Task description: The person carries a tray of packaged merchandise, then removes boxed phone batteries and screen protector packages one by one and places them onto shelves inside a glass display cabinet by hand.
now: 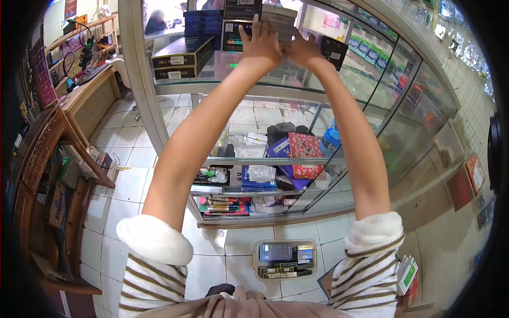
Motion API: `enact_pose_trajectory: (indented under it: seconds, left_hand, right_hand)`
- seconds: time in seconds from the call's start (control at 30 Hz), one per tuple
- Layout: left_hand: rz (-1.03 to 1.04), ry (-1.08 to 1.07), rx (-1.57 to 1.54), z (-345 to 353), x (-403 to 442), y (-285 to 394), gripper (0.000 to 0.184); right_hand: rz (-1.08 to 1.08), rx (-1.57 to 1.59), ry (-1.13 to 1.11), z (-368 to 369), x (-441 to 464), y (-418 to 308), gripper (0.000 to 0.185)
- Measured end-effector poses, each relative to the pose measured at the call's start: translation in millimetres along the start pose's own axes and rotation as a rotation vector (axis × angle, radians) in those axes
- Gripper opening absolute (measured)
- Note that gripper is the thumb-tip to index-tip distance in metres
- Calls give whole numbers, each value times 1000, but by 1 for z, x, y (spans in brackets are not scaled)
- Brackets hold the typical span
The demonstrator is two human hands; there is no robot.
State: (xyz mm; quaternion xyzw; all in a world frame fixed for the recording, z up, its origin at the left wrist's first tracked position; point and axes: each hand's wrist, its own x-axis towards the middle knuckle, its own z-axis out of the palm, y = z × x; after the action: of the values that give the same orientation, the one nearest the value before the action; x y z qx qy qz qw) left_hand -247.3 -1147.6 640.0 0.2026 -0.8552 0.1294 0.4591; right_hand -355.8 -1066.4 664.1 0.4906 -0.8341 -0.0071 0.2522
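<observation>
Both my arms reach up to the top shelf of a glass display cabinet (249, 89). My left hand (261, 45) has its fingers spread against stacked boxes, over the edge of a black box with colored lettering (232, 36) and a grey box (282, 32). Close beside it, my right hand (304, 50) touches the boxes with fingers apart, next to a black box with a white label (334, 52). Left of my hands lie black and gold boxes (175, 61) below a stack of dark blue boxes (203, 24).
A plastic container (287, 245) holding small boxes is on the tiled floor below me. A wooden shelf unit (40, 153) stands at the left, and a desk (90, 82) behind it. Lower cabinet shelves hold a red patterned item (306, 146) and pens. A person (156, 22) is in the background.
</observation>
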Motion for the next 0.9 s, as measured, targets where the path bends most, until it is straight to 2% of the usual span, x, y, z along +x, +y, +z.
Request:
enact_pose_trajectory:
  seconds: [0.07,0.2,0.23,0.27,0.33,0.4,0.47,0.5,0.53,0.57,0.63,0.67,0.7,0.77,0.9]
  left_hand:
    - [72,12,-77,-27,-29,12,62]
    - [195,191,-498,-87,-120,40,39]
    - [216,212,-655,-95,-144,46,37]
    - [207,166,-676,-91,-170,51,37]
    - [181,7,-969,-74,-230,60,34]
    - [140,-109,-1113,-52,-289,73,29]
    - [-77,-487,-1256,-22,-351,85,27]
    - [-85,-518,-1267,-5,-386,93,27]
    - [-158,-640,-1320,16,-423,101,26]
    - [-238,-769,-1368,32,-462,108,24]
    - [-179,-892,-1309,61,-536,117,27]
    - [-115,-999,-1239,68,-570,120,30]
    - [-122,-1017,-1241,71,-598,126,30]
    - [-48,-1201,-1166,67,-644,134,37]
    - [24,-1338,-1051,49,-688,146,43]
  right_hand:
    - [-87,286,474,-9,-55,-16,29]
    - [-147,716,835,-16,-174,-55,20]
    - [-116,726,806,-8,-204,-64,20]
    - [-99,775,749,2,-235,-72,17]
    - [-15,848,641,33,-282,-83,15]
    - [-65,889,468,80,-331,-89,13]
    - [16,911,364,137,-377,-97,12]
    - [102,973,240,169,-406,-105,12]
    - [178,1027,123,201,-433,-110,13]
    - [197,1031,103,231,-463,-119,13]
    - [300,1099,-153,286,-519,-133,18]
    - [313,1106,-170,308,-546,-141,18]
    - [278,1065,-255,329,-572,-148,22]
    - [274,1032,-471,348,-610,-158,36]
    - [174,965,-478,354,-654,-172,40]
